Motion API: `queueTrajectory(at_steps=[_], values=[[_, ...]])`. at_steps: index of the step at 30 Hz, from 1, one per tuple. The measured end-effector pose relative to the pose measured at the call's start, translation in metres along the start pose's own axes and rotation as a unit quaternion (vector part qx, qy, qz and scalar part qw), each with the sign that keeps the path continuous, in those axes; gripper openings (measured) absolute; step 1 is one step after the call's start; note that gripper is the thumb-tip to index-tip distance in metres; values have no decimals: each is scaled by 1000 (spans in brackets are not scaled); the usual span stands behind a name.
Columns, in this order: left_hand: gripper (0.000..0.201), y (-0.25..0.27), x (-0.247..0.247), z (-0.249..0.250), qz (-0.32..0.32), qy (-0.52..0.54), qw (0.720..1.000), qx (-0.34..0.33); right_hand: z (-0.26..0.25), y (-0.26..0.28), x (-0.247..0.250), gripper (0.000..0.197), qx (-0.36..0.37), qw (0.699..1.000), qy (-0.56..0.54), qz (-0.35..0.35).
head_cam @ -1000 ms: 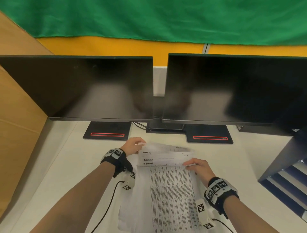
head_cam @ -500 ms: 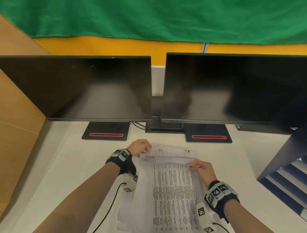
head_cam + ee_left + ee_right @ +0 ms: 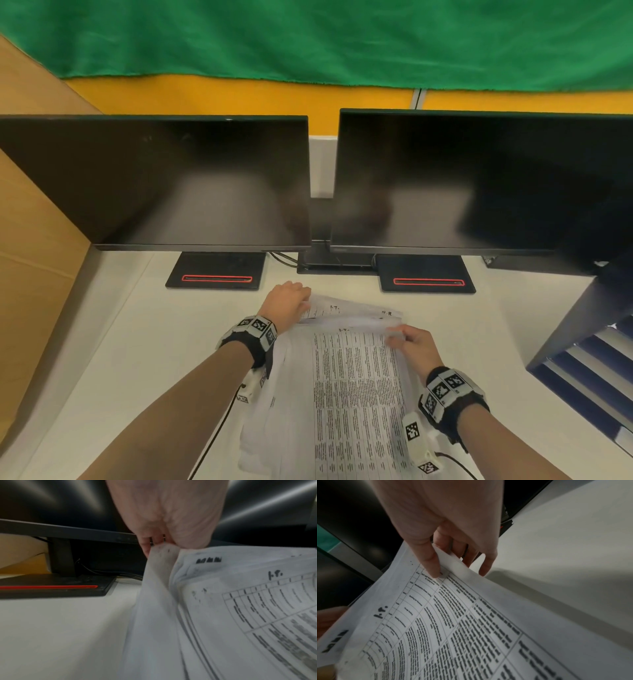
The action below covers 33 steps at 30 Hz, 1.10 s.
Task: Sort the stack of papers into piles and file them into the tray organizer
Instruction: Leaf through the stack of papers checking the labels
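Observation:
A stack of printed papers (image 3: 346, 387) lies on the white desk in front of me, its top sheet a dense table of text. My left hand (image 3: 291, 303) grips the stack's far left corner, fingers curled under the sheets (image 3: 159, 563). At the far right corner my right hand (image 3: 407, 341) pinches the top sheet (image 3: 447, 601), thumb on the print and fingers beneath the lifted edge. The dark blue tray organizer (image 3: 589, 363) stands at the right edge of the desk, only partly in view.
Two black monitors (image 3: 178, 181) (image 3: 479, 181) stand side by side behind the papers, their bases (image 3: 217, 270) close to the stack's far edge. A brown cardboard panel (image 3: 30, 222) walls the left side. Cables run from both wrist cameras.
The raised far ends of the sheets have come down flatter onto the stack. Both hands have stayed at the far corners, the right one shifting slightly along the top sheet's edge.

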State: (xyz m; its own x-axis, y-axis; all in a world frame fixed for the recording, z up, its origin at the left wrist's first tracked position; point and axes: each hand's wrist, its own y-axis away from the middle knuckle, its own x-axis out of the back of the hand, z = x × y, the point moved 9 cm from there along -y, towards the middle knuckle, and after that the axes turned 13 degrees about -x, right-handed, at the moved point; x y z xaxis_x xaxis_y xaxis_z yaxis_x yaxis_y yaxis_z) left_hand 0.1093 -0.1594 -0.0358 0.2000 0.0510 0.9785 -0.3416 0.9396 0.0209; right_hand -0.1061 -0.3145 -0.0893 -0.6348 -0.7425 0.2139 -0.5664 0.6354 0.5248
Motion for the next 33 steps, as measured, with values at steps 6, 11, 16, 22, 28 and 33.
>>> queueTrajectory(at_steps=[6,11,16,22,28,33], values=[[18,22,6,-27,29,206,974,95,-7,-4,-4,15,0,1000,7,-3],[12,41,94,-30,252,220,938,96,-6,-10,-9,18,-9,1000,23,3],[8,74,203,-29,376,183,907,42,2,-11,-14,18,-36,999,32,-13],[10,95,247,-76,391,343,851,68,-2,-9,-15,16,-62,997,32,-22],[14,65,140,-65,212,379,896,88,3,-8,-13,18,-96,994,20,-38],[21,53,16,-33,132,362,915,124,6,-2,-11,21,-125,990,-30,-52]])
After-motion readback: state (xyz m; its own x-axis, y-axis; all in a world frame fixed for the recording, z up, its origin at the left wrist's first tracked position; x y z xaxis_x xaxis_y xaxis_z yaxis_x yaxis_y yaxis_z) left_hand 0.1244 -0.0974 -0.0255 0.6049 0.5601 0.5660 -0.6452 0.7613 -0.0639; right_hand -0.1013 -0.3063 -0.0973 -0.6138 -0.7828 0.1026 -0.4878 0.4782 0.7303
